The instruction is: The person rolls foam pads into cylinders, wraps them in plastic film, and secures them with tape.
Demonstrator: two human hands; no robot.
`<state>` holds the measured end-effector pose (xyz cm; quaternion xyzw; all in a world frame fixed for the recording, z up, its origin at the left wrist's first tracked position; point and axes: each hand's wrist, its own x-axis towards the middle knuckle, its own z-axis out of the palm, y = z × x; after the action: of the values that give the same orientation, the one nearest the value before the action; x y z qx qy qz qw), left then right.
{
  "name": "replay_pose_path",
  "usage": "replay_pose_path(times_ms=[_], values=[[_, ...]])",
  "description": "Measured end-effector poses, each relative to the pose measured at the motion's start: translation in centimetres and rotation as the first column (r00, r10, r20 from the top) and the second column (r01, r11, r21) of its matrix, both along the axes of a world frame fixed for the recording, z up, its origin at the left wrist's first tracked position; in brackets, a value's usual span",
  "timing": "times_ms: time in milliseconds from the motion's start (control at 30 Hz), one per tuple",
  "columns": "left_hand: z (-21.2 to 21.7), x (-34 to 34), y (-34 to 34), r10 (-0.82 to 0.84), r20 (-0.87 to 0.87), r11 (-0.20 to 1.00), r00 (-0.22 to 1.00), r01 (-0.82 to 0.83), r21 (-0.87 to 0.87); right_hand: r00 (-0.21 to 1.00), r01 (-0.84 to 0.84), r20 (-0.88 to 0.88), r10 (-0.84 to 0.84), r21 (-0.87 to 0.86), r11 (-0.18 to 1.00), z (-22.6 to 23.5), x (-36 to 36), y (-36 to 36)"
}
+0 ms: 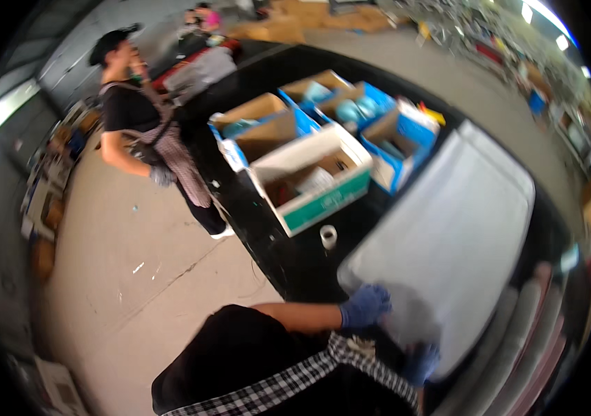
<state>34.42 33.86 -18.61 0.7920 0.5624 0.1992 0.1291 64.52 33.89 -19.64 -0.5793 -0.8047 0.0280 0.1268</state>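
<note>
A large pale grey flat panel (448,236) with rounded corners lies on the black table to my right, its near end close to my body. My left hand (366,305), in a blue glove, is at the panel's near left corner with its fingers curled in; whatever they may hold is hidden. My right hand (422,364), also blue-gloved, is at the panel's near edge, blurred and partly covered by shadow, so its fingers do not show clearly. A roll of white tape (328,236) stands on the table beyond my left hand.
Several open cardboard boxes stand ahead, including a green-and-white box (328,208) and a blue box (406,149) with small items inside. Long grey and pinkish padded pieces (510,347) lie at my right. A co-worker (139,125) in an apron stands left of the black table (288,267).
</note>
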Motion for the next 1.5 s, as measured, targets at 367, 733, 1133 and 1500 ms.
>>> replay_pose_path(times_ms=[367,733,1133,1500], values=[[0.7,2.5,-2.2,-0.304,-0.181,0.933,0.935,0.331,0.143,0.986,-0.123,-0.127,0.110,-0.103,0.987,1.8,-1.0,3.2],[1.0,2.8,-2.2,-0.134,0.206,0.985,0.969,0.107,0.138,0.974,-0.082,-0.209,0.093,0.061,0.995,0.7,-4.1,-2.5],[-0.2,1.0,-0.1,-0.132,-0.002,0.966,0.991,0.129,0.223,0.999,-0.036,0.015,0.036,-0.022,0.999,1.3,-3.0,0.9],[-0.3,-4.0,0.3,0.031,-0.069,0.957,0.997,-0.010,0.290,0.996,0.087,0.017,-0.086,-0.102,0.991,0.3,2.0,2.4]])
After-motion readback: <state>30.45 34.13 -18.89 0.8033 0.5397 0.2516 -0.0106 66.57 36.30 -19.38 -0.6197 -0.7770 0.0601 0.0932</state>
